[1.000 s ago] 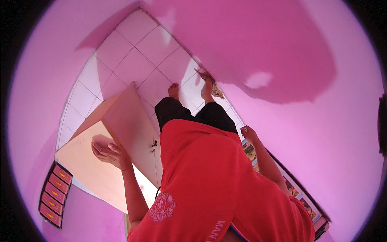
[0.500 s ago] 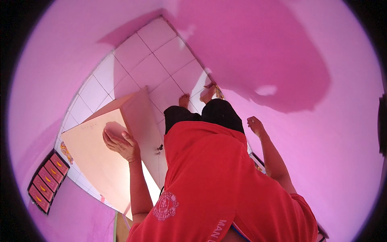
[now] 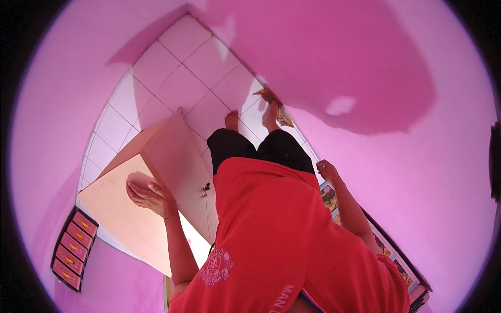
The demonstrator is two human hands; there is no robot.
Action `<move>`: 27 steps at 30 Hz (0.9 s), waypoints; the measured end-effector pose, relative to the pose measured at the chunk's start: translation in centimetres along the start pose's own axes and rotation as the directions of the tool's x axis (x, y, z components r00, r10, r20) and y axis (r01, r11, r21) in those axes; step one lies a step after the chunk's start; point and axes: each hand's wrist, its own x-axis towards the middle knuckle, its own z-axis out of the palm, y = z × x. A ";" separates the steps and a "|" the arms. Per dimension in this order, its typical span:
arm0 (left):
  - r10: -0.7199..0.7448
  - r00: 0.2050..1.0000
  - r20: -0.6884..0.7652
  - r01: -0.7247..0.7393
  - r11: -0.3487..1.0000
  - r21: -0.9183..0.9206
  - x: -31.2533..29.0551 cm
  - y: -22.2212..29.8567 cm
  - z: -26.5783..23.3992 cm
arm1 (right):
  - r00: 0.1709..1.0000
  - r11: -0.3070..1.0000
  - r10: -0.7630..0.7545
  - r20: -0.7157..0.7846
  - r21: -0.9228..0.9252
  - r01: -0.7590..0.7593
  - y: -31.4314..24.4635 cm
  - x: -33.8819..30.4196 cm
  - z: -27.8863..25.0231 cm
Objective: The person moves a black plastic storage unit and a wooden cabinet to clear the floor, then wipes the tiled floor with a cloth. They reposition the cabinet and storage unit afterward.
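Observation:
My left hand (image 3: pixel 151 198) is over the pale top of a tall cabinet (image 3: pixel 120 208). Its fingers are stretched out, the thumb apart, and nothing is in it. A shadow lies right beside the fingers; I cannot tell whether they touch the surface. To the right, my right hand (image 3: pixel 327 170) hangs beside my black trousers, near the pink wall (image 3: pixel 396 182). Its fingers are curled in, with a small light spot on one finger, and no object shows in it. Keys (image 3: pixel 206 188) hang at the cabinet's door.
Small red drawers with yellow handles (image 3: pixel 74 249) stand at the far left. Pale tiles (image 3: pixel 203 73) cover the floor, where a brown and yellow cloth (image 3: pixel 284 118) lies by my right foot. Along the right wall runs a dark-edged panel with coloured pictures (image 3: pixel 399 263).
My view has shifted, so the cabinet sits a little lower left and more of the picture panel shows at the right. My feet have changed position slightly. Both hands keep much the same pose.

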 end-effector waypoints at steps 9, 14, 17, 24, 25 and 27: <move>-0.004 1.000 0.004 0.004 1.000 -0.010 0.1 0.3 -0.4 | 0.953 0.940 -0.298 -0.060 -0.192 0.282 -4.0 3.4 -6.1; 0.010 1.000 -0.018 -0.010 1.000 -0.017 -0.1 0.1 0.0 | 0.986 0.982 -0.117 -0.115 0.137 0.132 -4.9 3.2 -7.3; -0.004 1.000 -0.025 0.004 1.000 0.003 -0.2 -0.3 0.5 | 0.987 0.998 -0.056 -0.150 0.017 0.059 -2.6 3.0 -5.6; 0.004 1.000 -0.014 -0.004 1.000 0.015 -0.5 -0.8 0.8 | 0.989 0.984 -0.130 0.076 -0.117 0.138 1.6 1.4 -1.1; 0.002 1.000 -0.011 -0.002 1.000 0.003 -0.5 -0.7 0.8 | 0.985 0.978 -0.113 0.130 -0.160 0.133 1.5 1.3 -1.0; 0.005 1.000 -0.023 -0.004 1.000 0.019 -0.5 -0.6 0.7 | 0.987 0.986 -0.147 0.067 -0.074 0.152 1.0 1.3 -1.2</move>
